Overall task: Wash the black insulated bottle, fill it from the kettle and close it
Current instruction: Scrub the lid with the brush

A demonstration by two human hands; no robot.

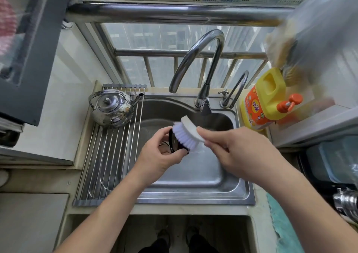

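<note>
Status: wash step underway, left hand [157, 156] grips black bottle part [175, 144] over sink [193, 199], right hand [232, 146] grips white scrub brush [187, 131] against it; fill from far-left kettle [112, 107] and closing pending.

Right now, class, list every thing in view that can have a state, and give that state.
Black round bottle part: gripped by left hand, bristles against it
White plastic scrubbing brush: held by right hand
Shiny steel kettle: upright, lid on
Curved steel tap: no water seen
Yellow detergent jug: upright

Kettle [112, 107] on rack [100, 165]; detergent [261, 101] beside sink [193, 175]
</note>
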